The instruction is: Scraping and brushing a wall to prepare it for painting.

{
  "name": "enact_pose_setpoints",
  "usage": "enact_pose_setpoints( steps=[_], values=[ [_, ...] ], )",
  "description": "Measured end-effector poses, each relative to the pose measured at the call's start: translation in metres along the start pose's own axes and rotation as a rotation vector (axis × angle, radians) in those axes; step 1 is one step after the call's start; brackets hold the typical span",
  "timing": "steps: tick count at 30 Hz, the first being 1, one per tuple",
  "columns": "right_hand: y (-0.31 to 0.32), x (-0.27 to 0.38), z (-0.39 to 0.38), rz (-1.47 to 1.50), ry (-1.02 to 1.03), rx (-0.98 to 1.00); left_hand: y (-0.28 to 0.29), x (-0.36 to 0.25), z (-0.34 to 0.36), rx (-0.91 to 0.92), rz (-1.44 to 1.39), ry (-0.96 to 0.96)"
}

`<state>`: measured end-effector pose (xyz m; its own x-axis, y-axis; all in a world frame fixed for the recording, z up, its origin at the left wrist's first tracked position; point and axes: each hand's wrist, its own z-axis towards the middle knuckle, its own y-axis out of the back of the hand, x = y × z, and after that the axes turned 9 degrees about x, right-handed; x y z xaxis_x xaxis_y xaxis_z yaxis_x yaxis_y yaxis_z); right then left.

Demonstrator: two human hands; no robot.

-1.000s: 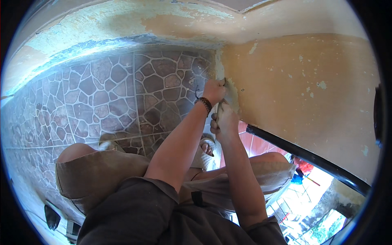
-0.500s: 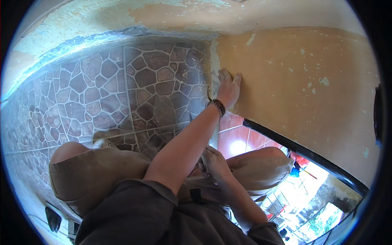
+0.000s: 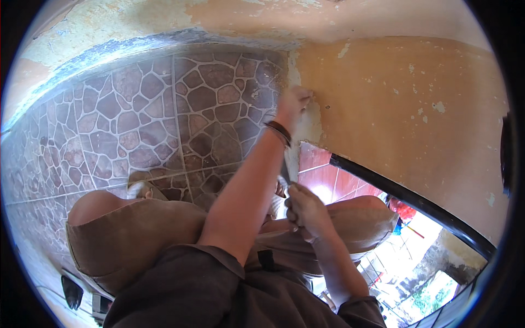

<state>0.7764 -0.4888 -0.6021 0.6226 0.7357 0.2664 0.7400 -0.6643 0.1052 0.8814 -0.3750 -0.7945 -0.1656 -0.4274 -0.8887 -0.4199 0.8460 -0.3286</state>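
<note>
My left hand [image 3: 294, 104], below a dark bracelet [image 3: 280, 133], is at the near left edge of the orange-painted wall panel [image 3: 394, 109]. Its fingers are curled in and somewhat blurred; no held thing shows in them. A pale, bare strip [image 3: 311, 123] runs along that edge where paint is gone. Over my lap, my right hand [image 3: 307, 210] is closed around a tool with a thin, narrow blade [image 3: 286, 170] pointing up toward the panel's lower corner. The tool's handle is hidden in the fist, so its exact kind does not show.
Stone-patterned floor tiles [image 3: 136, 117] spread out at left, bordered by a peeling wall [image 3: 164, 22]. My bent knees [image 3: 98, 206] flank my arms. Reddish tiles [image 3: 322, 176] and a black bar [image 3: 415, 205] lie below the panel. Bright clutter fills the lower right.
My left hand has gone from lying spread on the panel to curled fingers, slightly to the left. My right hand has risen a little, and the tool's blade now shows more.
</note>
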Motion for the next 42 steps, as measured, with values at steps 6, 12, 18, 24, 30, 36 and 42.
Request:
enact_pose_setpoints(
  steps=[6,12,18,24,30,36,42],
  values=[
    [0.007,0.049,0.013,0.104,0.274,-0.116,0.051,-0.014,-0.018,-0.379,-0.431,0.018],
    [0.018,0.077,0.062,0.186,0.264,-0.038,-0.014,0.009,-0.035,-0.14,0.194,-0.267],
    [-0.01,0.07,0.046,0.229,0.237,-0.171,-0.018,-0.004,-0.047,0.06,-0.363,0.056],
    [-0.008,0.061,0.058,0.229,0.242,-0.186,-0.01,-0.003,-0.05,0.052,-0.101,-0.022],
    [-0.009,0.069,0.067,0.335,0.207,-0.173,-0.001,-0.014,-0.049,-0.024,-0.055,-0.097],
    [-0.006,0.062,0.062,0.409,0.261,-0.13,-0.007,-0.002,-0.041,0.011,0.295,-0.276],
    [-0.01,0.057,0.065,0.408,0.285,-0.084,-0.001,-0.003,-0.044,0.012,0.211,-0.224]
  ],
)
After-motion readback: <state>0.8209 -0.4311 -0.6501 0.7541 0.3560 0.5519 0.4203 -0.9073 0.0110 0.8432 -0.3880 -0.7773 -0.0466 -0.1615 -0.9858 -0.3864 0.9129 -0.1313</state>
